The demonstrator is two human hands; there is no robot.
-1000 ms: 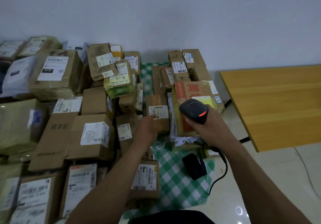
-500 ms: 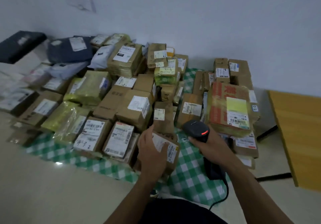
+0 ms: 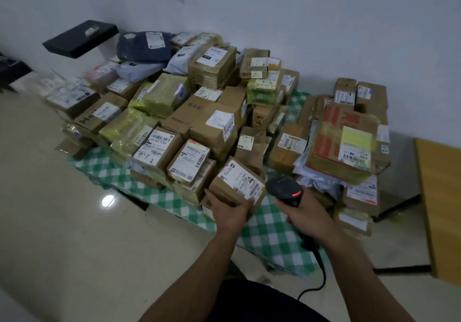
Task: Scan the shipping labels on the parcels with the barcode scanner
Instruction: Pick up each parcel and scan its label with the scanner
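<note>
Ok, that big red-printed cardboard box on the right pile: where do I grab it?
Probably its near left corner, from the front: the red-printed cardboard box lies tilted toward you on loose pale mailers, that corner is exposed, and fingers there stay clear of the yellow label.

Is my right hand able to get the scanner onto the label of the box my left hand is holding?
Probably yes. The right hand grips the scanner just beside the box, whose label faces up with nothing over it; the left hand holds the box from its near end.
</note>
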